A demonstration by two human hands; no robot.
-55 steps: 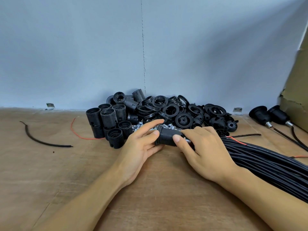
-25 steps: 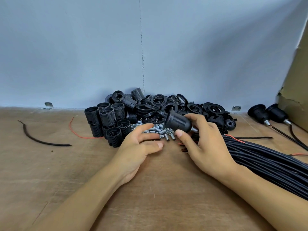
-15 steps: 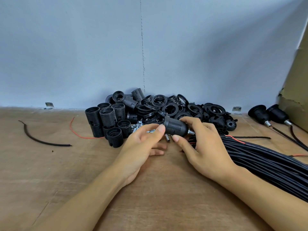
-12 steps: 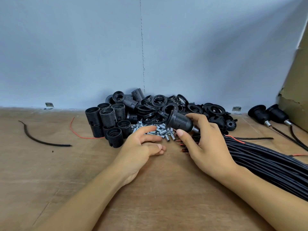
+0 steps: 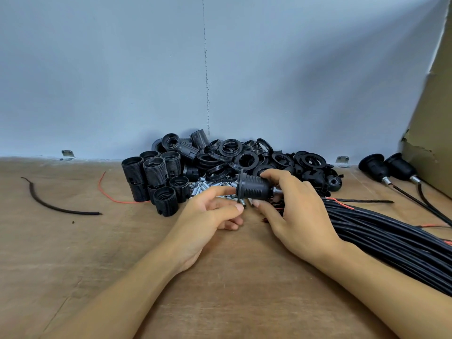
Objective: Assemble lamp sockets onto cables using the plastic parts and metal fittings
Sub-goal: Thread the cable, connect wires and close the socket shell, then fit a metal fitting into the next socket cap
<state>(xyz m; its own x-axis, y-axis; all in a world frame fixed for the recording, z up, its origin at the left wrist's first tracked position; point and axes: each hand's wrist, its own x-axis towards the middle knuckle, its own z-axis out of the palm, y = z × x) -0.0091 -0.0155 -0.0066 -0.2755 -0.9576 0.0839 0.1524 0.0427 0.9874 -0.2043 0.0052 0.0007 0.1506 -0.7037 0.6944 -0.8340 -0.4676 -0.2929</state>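
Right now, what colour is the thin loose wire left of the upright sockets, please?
The wire is red, head view.

A brown wooden table (image 5: 73,265) holds it all. By the wall sits a heap of black socket shells (image 5: 156,172), with black rings (image 5: 249,157) just to their right. Little silver metal fittings (image 5: 208,185) lie in front. A thick bunch of black cables (image 5: 391,236) lies on the right, and two finished lamp sockets (image 5: 374,167) rest beside a cardboard box (image 5: 430,143). A black cable piece (image 5: 49,204) and a red wire (image 5: 100,187) lie on the left.
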